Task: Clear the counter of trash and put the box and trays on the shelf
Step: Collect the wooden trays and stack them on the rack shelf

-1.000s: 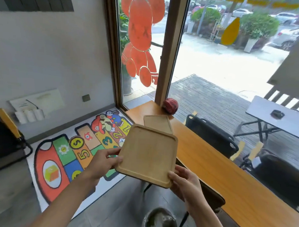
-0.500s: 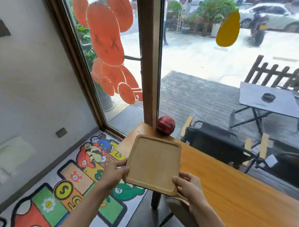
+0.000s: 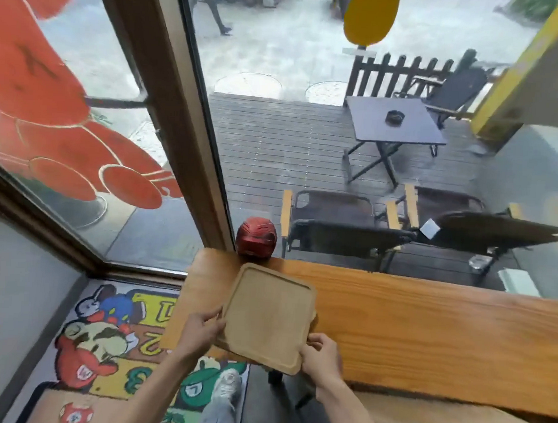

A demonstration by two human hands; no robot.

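A cartoon floor mat (image 3: 112, 341) is seen down and to the left of the left hand (image 3: 202, 331), below the window with its red bear decal (image 3: 52, 105). The left hand is curled around the left edge of a wooden tray (image 3: 266, 316), thumb on top near the rim. The tray is held tilted over the near left end of the wooden counter (image 3: 426, 329), between the two hands; whether another tray lies under it cannot be told. Beyond the tray, at the counter's far edge against the glass, a red helmet-shaped figure (image 3: 256, 237) is set. The tray's near right corner is gripped by the right hand (image 3: 322, 357), fingers wrapped over the edge. To the right of that hand the counter's bare wood is seen.
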